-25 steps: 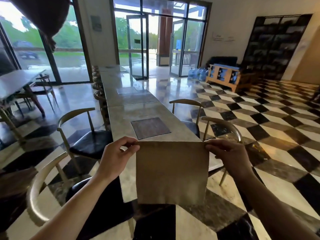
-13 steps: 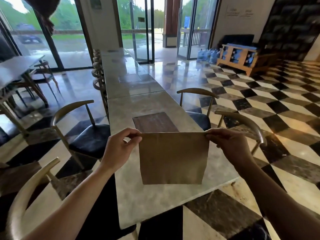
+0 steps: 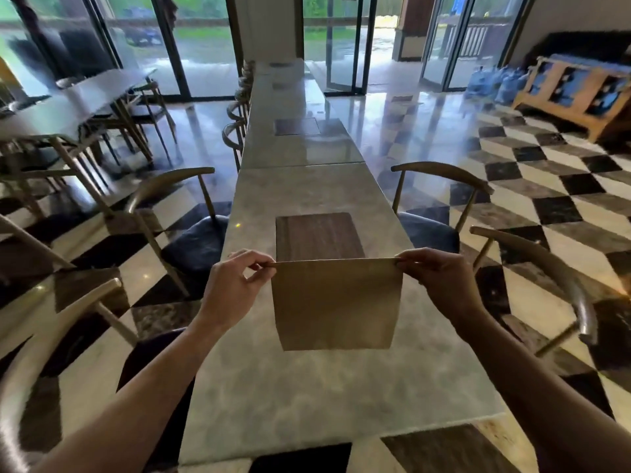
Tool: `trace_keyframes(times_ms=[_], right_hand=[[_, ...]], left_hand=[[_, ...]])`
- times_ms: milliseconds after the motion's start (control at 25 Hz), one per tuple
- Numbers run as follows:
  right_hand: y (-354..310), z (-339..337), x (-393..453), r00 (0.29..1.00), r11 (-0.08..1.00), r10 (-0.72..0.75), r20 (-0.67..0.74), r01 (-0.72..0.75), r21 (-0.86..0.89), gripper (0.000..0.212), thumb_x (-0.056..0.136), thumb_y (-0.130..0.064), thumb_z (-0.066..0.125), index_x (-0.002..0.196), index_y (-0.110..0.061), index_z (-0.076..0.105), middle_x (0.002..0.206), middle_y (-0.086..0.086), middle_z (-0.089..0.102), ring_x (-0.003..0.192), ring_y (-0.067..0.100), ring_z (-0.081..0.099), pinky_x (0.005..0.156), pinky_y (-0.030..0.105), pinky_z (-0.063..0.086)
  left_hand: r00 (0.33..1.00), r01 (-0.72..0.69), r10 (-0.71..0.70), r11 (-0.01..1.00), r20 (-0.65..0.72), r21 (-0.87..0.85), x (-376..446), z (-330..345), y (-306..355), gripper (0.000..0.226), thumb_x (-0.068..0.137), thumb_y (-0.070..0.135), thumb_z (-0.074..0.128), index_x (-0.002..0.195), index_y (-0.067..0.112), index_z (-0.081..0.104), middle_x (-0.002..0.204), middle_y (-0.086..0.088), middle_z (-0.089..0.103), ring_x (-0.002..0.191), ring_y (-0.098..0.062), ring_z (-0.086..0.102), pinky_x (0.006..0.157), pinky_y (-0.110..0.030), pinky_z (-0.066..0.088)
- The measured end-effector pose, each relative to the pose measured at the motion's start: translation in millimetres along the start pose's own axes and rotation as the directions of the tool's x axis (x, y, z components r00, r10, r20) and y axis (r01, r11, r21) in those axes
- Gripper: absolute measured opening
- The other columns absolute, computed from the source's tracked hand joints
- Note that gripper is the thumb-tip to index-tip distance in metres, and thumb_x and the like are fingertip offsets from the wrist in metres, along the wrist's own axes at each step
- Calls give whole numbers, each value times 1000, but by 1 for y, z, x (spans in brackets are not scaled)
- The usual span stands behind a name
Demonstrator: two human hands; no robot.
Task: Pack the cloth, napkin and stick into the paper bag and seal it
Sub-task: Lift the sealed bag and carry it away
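Observation:
A flat brown paper bag (image 3: 336, 303) hangs upright above the marble table (image 3: 307, 397), held by its top edge. My left hand (image 3: 234, 288) pinches the bag's top left corner between thumb and fingers. My right hand (image 3: 440, 285) pinches the top right corner the same way. The bag's mouth looks closed and flat. No cloth, napkin or stick shows anywhere in view.
A dark wooden inset panel (image 3: 319, 235) lies in the table just beyond the bag. Curved-back chairs stand at the left (image 3: 177, 213) and right (image 3: 440, 203) of the long table. A wooden rack (image 3: 577, 93) and water bottles (image 3: 491, 81) stand far right by the glass doors.
The view has tilted down and moved in over the table. The bag, still held by both top corners, now hangs over the tabletop rather than past its front edge.

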State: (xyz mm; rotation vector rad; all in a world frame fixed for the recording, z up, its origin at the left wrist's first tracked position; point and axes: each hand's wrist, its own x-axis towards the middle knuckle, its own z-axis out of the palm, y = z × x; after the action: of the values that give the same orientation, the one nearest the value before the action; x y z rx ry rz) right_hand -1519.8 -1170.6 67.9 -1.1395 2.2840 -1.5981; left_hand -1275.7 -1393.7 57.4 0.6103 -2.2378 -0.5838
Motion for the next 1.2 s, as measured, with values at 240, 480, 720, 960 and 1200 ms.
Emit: trace_keyframes(times_ms=[240, 480, 720, 960, 1200], right_hand=[[42, -4, 36, 994, 994, -45, 97, 54, -95, 25, 76, -23, 78, 79, -47, 73, 76, -25, 72, 75, -6, 68, 69, 8, 48], [76, 9, 44, 985, 991, 16, 171, 7, -132, 12, 73, -46, 74, 84, -51, 72, 79, -21, 73, 76, 0, 69, 72, 32, 57], [88, 37, 39, 987, 991, 49, 156, -28, -132, 16, 72, -22, 81, 78, -36, 77, 72, -14, 74, 69, 0, 67, 71, 24, 53], [110, 60, 26, 972, 978, 138, 188, -104, -181, 21, 72, -24, 81, 74, -44, 74, 67, -17, 72, 67, -2, 66, 68, 26, 51], [119, 67, 27, 968, 974, 181, 174, -152, -170, 20, 73, -27, 81, 76, -45, 74, 69, -27, 70, 67, -8, 65, 63, 8, 46]], left_hand=[[986, 166, -165, 985, -21, 42, 0, 40, 0, 14, 80, 12, 78, 93, 16, 74, 87, 5, 70, 81, -5, 61, 73, -27, 53], [965, 261, -259, 963, -35, 63, -5, 61, -20, 14, 77, 14, 80, 88, 21, 76, 83, 6, 73, 78, -7, 63, 73, -30, 54], [894, 448, -448, 894, -2, -23, -19, 76, -40, 13, 76, 15, 81, 84, 25, 77, 80, 5, 73, 78, -9, 65, 75, -35, 55], [827, 562, -557, 824, 80, -72, -34, 91, -63, 12, 75, 15, 82, 83, 24, 78, 81, 3, 74, 78, -12, 68, 77, -38, 56], [804, 594, -587, 792, 95, -140, -32, 97, -72, 19, 76, 13, 81, 80, 30, 76, 78, 6, 74, 72, -9, 69, 75, -33, 57]])
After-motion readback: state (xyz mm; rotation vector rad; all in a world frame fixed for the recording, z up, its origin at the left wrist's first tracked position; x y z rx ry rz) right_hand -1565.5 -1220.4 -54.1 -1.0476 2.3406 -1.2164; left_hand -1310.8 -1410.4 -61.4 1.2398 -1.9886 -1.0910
